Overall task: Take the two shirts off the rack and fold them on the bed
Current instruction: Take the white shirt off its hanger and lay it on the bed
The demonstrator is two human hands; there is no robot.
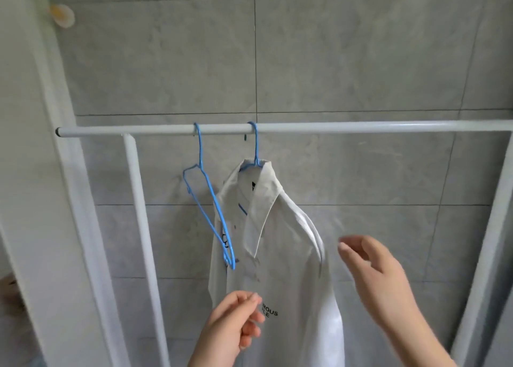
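A white collared shirt (280,255) with black lettering hangs on a blue hanger (256,147) from the white rack's bar (333,126). Left of it an empty blue hanger (206,200) dangles from the same bar, tilted. My left hand (233,325) is raised in front of the shirt's lower front, fingers loosely curled, holding nothing that I can see. My right hand (372,266) is lifted just right of the shirt's shoulder, fingers relaxed and apart from the cloth. Only one shirt is in view. The bed is out of view.
Behind the rack is a grey tiled wall (333,61). The rack's white uprights stand at left (138,228) and right (488,241). A white door frame (41,172) fills the left edge, with a small round hook (62,15) up high.
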